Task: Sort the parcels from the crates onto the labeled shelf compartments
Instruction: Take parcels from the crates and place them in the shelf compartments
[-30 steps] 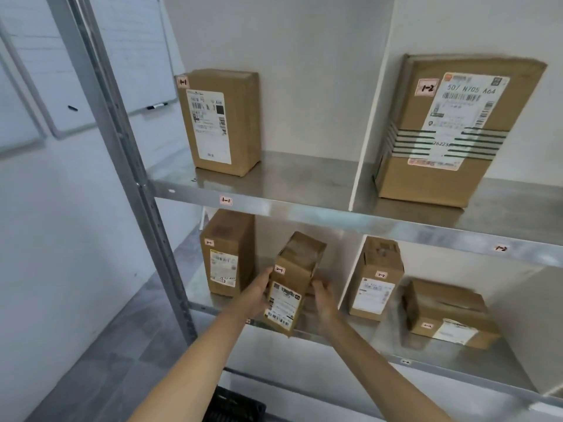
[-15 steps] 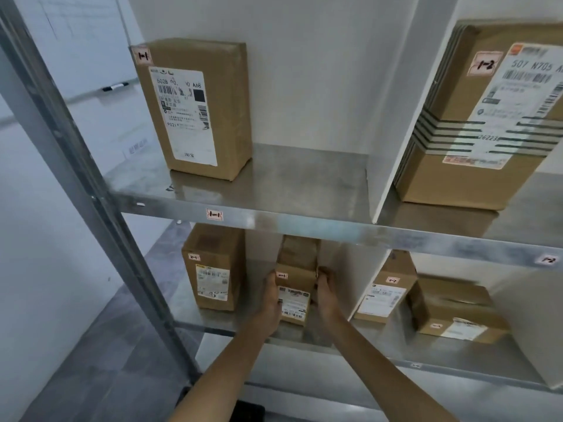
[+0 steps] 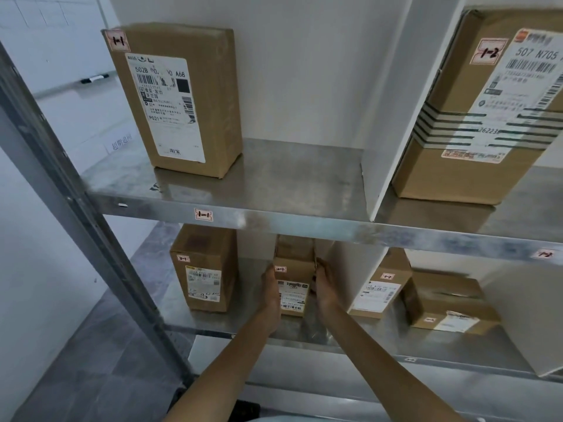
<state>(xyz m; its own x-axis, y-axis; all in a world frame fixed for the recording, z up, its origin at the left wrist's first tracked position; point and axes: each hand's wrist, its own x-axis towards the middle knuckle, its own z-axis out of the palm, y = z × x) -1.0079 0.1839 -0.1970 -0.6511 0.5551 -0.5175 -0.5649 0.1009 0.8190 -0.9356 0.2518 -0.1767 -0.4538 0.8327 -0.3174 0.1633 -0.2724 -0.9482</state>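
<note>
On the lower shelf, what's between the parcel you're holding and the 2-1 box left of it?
Head view: only the left hand on the held parcel, then bare shelf up to the 2-1 box.

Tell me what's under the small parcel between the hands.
The lower metal shelf lies beneath the small parcel, between the left hand and right hand. Its base hides the contact itself.
</note>
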